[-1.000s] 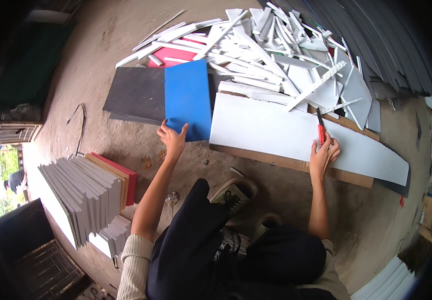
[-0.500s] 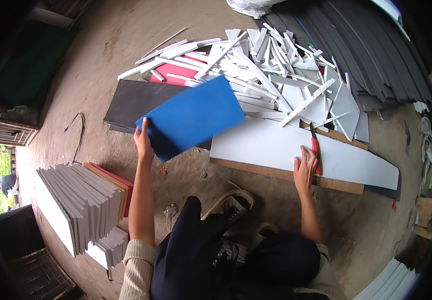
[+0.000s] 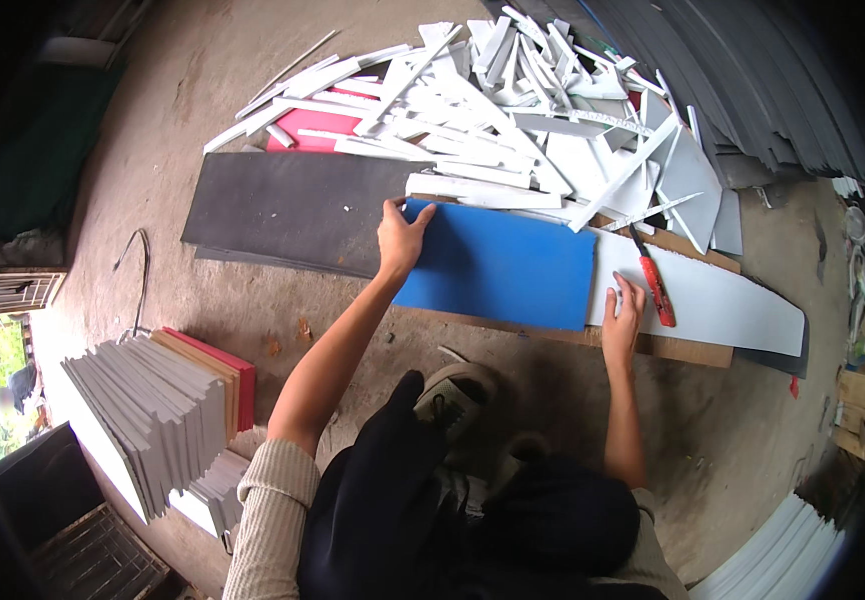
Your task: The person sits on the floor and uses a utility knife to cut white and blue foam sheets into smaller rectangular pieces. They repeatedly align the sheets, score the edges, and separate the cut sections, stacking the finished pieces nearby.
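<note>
A flat blue sheet (image 3: 513, 265) lies over the left part of a long white sheet (image 3: 718, 300). My left hand (image 3: 405, 240) grips the blue sheet at its upper left corner, the thumb on top. Just past the blue sheet's right edge, my right hand (image 3: 623, 318) rests on the white sheet with its fingers bent and apart, holding nothing. Beside those fingers lies a red utility knife (image 3: 657, 291), its dark blade end pointing away. Under the white sheet shows a brown board (image 3: 688, 350). A dark grey sheet (image 3: 283, 205) extends to the left.
White offcut strips (image 3: 513, 120) heap up beyond the sheets, with a red sheet (image 3: 308, 130) partly under them. A stack of grey-white panels (image 3: 158, 410) stands at the left on the floor. Long dark sheets (image 3: 733, 80) are piled far right, white sheets (image 3: 778, 555) near right.
My left hand has brought the blue sheet right and down from the air onto the white sheet. My right hand has moved off the knife's side slightly, staying on the white sheet.
</note>
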